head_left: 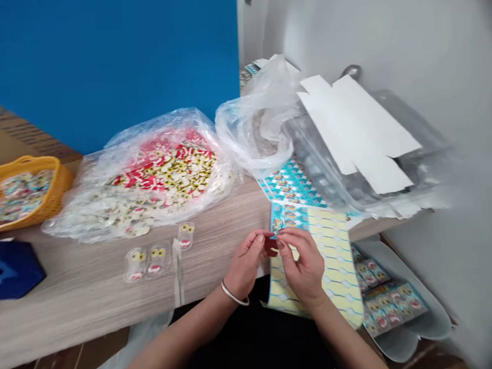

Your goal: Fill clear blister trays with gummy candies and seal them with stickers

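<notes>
We hold both hands close together over a sticker sheet (334, 257), which lies under them at the right part of the table (219, 224) and reaches past its near edge; its top shows blue labels, the rest mostly yellow backing; our left hand (246, 263) has thumb and forefinger nearly together, our right hand (304, 263) likewise, the fingertips of the two almost meeting; whether they pinch a small piece, we cannot tell.

To the left we have three clear packs (157, 260) with yellow eyes and red mouths, two side by side, one just beyond to the right; behind them sits a plastic bag (168, 177) full of loose red, white and yellow pieces; further left stands a yellow basket (62, 184); at the right, white cards (361, 130) rest on clear trays (322, 154).
</notes>
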The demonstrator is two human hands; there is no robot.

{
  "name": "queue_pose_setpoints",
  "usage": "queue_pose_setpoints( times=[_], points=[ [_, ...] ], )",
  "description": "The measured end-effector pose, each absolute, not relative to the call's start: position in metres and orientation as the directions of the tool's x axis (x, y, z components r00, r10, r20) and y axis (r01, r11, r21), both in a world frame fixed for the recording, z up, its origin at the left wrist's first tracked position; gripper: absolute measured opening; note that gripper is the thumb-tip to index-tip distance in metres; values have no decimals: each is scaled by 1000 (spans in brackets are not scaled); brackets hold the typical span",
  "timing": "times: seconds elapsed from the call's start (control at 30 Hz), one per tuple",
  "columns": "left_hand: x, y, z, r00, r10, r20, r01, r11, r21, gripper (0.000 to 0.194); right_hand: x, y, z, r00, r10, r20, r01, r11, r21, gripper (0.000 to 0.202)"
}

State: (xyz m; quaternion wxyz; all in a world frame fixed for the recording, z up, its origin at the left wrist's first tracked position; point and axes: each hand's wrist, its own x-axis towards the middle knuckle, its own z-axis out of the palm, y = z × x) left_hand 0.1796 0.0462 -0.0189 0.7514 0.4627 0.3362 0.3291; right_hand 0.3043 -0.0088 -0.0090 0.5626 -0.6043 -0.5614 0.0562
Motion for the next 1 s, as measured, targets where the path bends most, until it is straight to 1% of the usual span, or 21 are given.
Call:
queue_pose_setpoints(
  times=[0.03,0.07,0.1,0.17,0.23,0.27,0.33,0.4,0.47,0.5,0.6,0.67,0.77,0.83,0.9,1.0],
  points=[
    [170,43,-10,517,810,-276,-324,484,813,25,294,-6,-12,274,766,581,652,297,-698,24],
    [159,41,-4,475,816,-329,-421,539,729,21,283,-1,-15,195,785,587,665,334,-668,27],
    [147,41,1,421,824,-378,-484,557,675,17,272,5,-17,113,805,582,661,376,-649,29],
    [116,45,6,276,838,-470,-554,538,635,15,248,20,-19,-79,847,526,603,461,-651,31],
    [79,54,5,86,846,-526,-601,465,650,19,224,39,-19,-249,872,421,533,486,-693,33],
    [59,59,4,-12,845,-534,-614,415,671,22,212,49,-20,-286,885,366,527,465,-712,35],
    [19,67,3,-196,842,-502,-614,294,732,26,190,71,-25,-262,926,272,597,377,-708,39],
    [-15,73,5,-321,836,-445,-591,190,784,27,171,92,-32,-221,955,200,710,298,-639,50],
    [-38,74,7,-392,827,-404,-566,130,814,25,155,111,-38,-240,961,138,784,276,-556,61],
    [-45,74,8,-414,820,-394,-556,115,823,23,149,118,-40,-264,958,114,804,284,-523,64],
    [-52,73,8,-430,813,-393,-545,114,831,21,143,129,-44,-324,943,81,830,324,-455,62],
    [-47,73,6,-393,826,-404,-550,141,823,20,149,126,-45,-349,933,84,829,350,-436,62],
    [-32,72,1,-306,850,-429,-549,211,809,21,170,106,-47,-360,929,86,824,360,-438,61],
    [-18,71,-3,-217,866,-450,-529,284,800,21,186,88,-48,-350,934,73,828,345,-442,62],
    [-3,69,-8,-77,875,-478,-490,384,782,22,200,72,-50,-336,940,59,833,326,-447,63],
    [18,67,-14,123,847,-517,-410,518,751,24,218,54,-50,-321,946,48,821,303,-483,70]
  ],
)
